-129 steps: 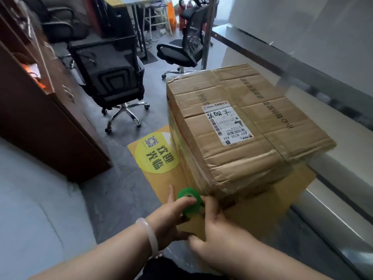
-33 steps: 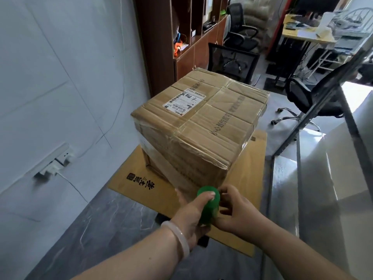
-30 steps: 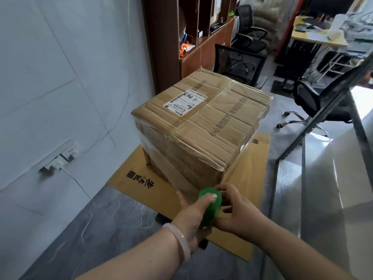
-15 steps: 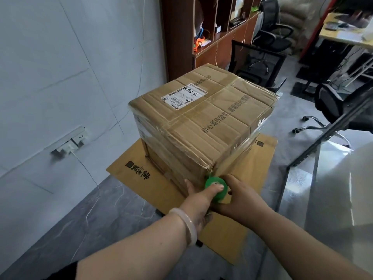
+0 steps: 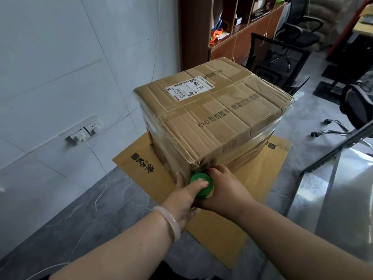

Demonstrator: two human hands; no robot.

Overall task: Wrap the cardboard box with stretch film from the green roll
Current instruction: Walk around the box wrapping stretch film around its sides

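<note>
A large cardboard box (image 5: 214, 122) with a white shipping label on top stands on a flat sheet of cardboard (image 5: 260, 176); clear stretch film clings to its sides. The green roll (image 5: 202, 185) is upright against the box's near bottom corner. My left hand (image 5: 184, 197) grips the roll from the left, its thumb across the green top. My right hand (image 5: 226, 188) grips the roll from the right, fingers tucked behind it against the box. The lower part of the roll is hidden by both hands.
A white wall with a socket (image 5: 84, 132) and cable runs along the left. A wooden shelf unit (image 5: 228, 29) and black office chairs (image 5: 282, 57) stand behind the box. A glass partition with a dark metal frame (image 5: 331, 154) is at the right.
I have walked round the box with the roll since the earliest frame. Over the last second both hands carried the roll closer, up against the box's near corner.
</note>
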